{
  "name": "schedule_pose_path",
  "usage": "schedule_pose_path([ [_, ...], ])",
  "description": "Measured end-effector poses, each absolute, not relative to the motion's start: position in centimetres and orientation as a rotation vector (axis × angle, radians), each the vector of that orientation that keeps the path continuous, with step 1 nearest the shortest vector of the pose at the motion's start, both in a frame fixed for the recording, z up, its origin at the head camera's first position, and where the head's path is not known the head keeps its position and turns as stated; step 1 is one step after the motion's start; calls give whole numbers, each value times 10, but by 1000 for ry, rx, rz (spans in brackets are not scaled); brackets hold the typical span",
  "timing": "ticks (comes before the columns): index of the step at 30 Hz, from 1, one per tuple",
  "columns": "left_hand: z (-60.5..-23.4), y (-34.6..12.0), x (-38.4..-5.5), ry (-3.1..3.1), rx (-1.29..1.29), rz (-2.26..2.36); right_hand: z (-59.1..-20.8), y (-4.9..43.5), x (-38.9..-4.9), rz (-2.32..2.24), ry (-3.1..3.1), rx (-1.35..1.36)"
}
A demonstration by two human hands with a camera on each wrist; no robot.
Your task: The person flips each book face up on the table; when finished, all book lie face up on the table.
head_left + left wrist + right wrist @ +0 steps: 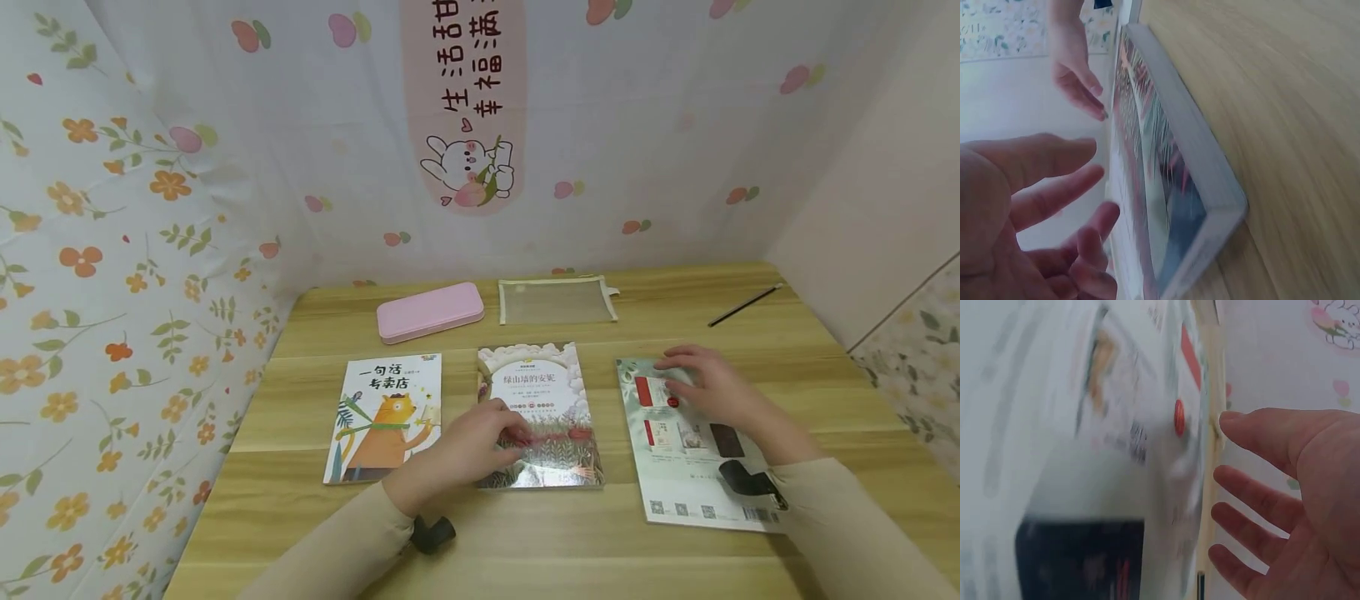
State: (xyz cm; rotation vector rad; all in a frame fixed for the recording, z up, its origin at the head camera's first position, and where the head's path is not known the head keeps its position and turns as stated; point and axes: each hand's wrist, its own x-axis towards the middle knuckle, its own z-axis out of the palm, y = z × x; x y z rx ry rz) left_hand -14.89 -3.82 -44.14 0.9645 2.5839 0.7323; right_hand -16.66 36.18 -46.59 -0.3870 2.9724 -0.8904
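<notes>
My left hand (476, 437) hovers over the lower part of the middle book (534, 379), which has a pale floral cover. In the left wrist view, its loosely bent fingers (1047, 194) hold nothing and stay apart from the thick book (1175, 119). My right hand (712, 390) is above the upper part of the right-hand book (675, 483), a pale green one with barcodes at its bottom. Seen from the right wrist, the thumb and fingers (1260, 494) are spread beside that book's surface (1172, 481), gripping nothing; whether any fingertip touches it I cannot tell.
Left of the middle book lies another book (382, 417) with an orange cartoon animal. Behind them are a pink pencil case (431, 312) and a see-through zip pouch (557, 302). A dark pen or pencil (742, 307) lies back right. Patterned cloth (337, 167) hangs behind the wooden table (525, 550).
</notes>
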Motion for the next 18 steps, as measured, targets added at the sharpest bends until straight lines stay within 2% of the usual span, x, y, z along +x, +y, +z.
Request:
schedule_pose_path([
  [11, -446, -1, -150, 2642, 1037, 570, -474, 404, -161, -850, 2955, -273],
  [18, -440, 27, -150, 2601, 1111, 531, -477, 427, -159, -799, 2998, -303],
])
